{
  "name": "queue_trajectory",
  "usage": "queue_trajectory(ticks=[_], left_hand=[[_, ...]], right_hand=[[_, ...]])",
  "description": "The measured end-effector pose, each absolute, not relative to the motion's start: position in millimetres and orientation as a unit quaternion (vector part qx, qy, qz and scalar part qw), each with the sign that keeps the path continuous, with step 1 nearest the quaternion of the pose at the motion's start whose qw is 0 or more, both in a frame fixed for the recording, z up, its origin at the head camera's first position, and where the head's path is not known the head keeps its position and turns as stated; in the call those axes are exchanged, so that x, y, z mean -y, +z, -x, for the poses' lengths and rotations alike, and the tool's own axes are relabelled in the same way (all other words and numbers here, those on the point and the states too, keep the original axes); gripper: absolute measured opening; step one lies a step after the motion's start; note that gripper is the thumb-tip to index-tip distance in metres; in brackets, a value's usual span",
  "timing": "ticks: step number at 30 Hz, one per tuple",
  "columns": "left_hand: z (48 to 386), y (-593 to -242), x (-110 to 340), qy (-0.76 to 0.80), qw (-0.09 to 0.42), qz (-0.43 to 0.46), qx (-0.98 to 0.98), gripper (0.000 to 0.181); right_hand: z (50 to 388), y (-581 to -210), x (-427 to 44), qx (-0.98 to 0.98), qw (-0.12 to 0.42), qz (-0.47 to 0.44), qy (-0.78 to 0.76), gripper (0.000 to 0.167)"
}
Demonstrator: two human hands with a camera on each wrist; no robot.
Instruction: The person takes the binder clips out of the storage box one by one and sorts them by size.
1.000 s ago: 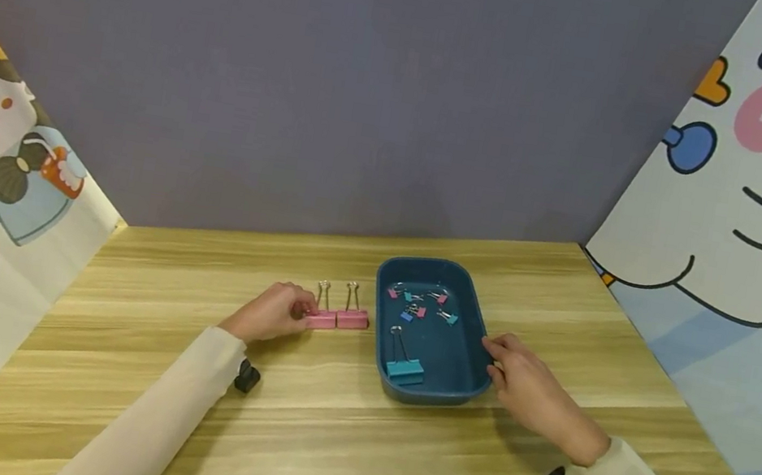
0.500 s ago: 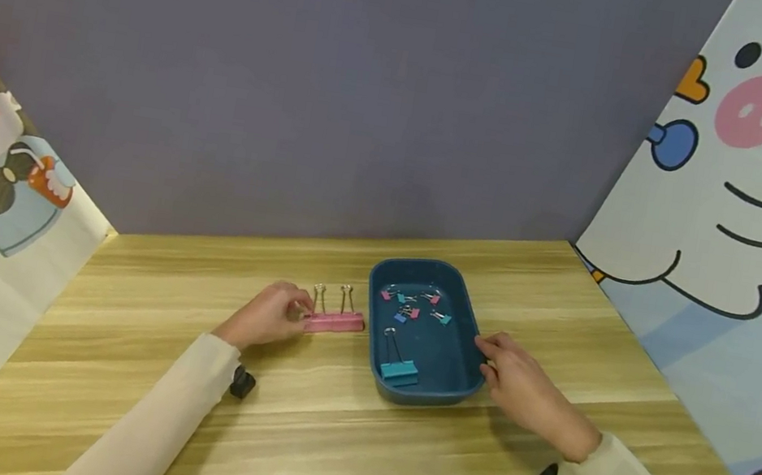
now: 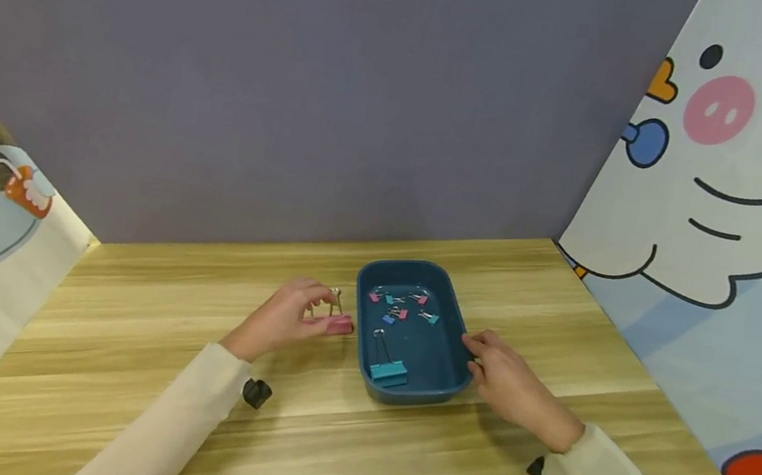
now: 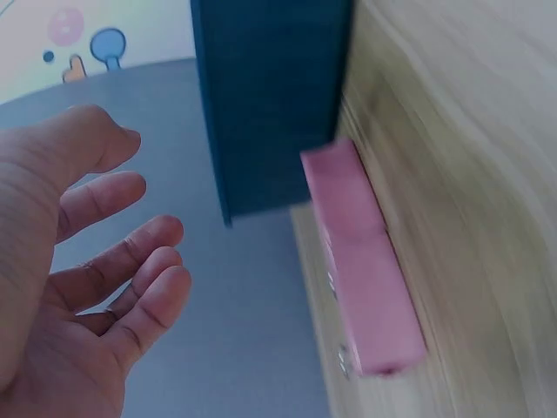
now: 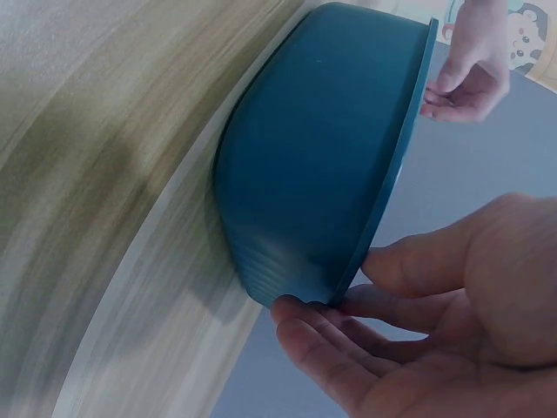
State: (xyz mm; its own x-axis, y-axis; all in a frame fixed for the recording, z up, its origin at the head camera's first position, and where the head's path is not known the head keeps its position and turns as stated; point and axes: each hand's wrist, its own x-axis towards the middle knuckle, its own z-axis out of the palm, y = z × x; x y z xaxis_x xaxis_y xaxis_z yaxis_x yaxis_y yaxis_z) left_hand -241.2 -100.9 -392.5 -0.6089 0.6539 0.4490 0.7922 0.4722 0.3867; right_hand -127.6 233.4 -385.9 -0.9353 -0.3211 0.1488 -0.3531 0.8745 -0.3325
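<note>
Blue tray point(image 3: 435, 360): right hand point(image 3: 513, 382) pinching it at four o'clock; pink binder clips point(image 4: 367, 279) at nine, left hand point(image 3: 284, 317) loose-fingered beside them.

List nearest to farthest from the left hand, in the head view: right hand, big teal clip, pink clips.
1. Pink clips, just right of the left hand, outside the tray.
2. Big teal clip, in the tray's near left corner.
3. Right hand, at the tray's right side.
</note>
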Motion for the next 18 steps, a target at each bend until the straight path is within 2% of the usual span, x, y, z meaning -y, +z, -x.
queue_trajectory(ticks=[10, 18], left_hand=[[236, -386, 80, -0.296, 0.126, 0.443, 0.837, 0.015], [220, -382, 60, -0.291, 0.099, 0.463, 0.832, 0.023]], right_hand=[[127, -383, -234, 0.969, 0.039, -0.165, 0.179, 0.039], [127, -381, -232, 0.967, 0.030, -0.171, 0.189, 0.039]])
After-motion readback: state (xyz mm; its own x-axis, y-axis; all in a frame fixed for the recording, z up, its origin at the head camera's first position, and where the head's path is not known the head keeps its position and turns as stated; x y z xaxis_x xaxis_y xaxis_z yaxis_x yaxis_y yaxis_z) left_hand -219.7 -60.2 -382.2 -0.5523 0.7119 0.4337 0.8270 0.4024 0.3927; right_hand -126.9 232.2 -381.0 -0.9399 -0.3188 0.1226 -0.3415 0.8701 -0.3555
